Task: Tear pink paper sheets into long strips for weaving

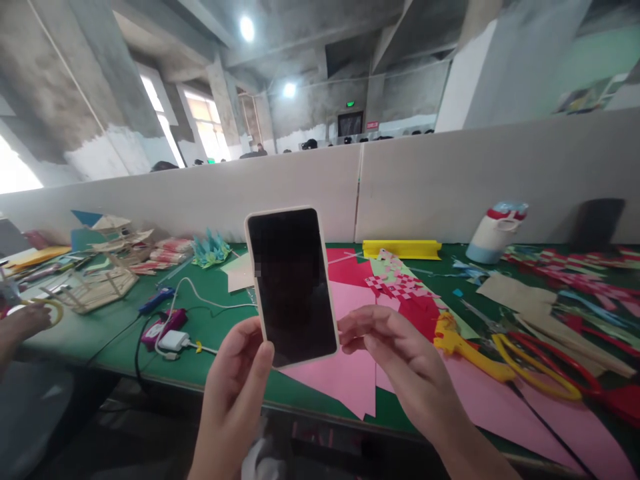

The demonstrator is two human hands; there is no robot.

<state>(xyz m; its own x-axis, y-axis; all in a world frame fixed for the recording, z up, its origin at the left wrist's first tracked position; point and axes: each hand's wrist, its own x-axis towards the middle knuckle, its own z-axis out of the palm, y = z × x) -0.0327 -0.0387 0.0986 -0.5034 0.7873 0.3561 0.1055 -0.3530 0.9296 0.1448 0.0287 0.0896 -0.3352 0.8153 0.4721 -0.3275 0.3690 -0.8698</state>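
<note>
Behind phone (293,287), fingers of left hand (233,387) hidden

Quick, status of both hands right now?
Left hand: closed on the phone, holding it upright, screen dark.
Right hand: open, holding nothing; fingers beside the phone's right edge, contact cannot be told.

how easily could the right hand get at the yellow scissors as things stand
Probably yes. The right hand grips nothing and hovers just beside the yellow scissors, which lie uncovered on the pink paper; only the left hand grips the phone.
</note>
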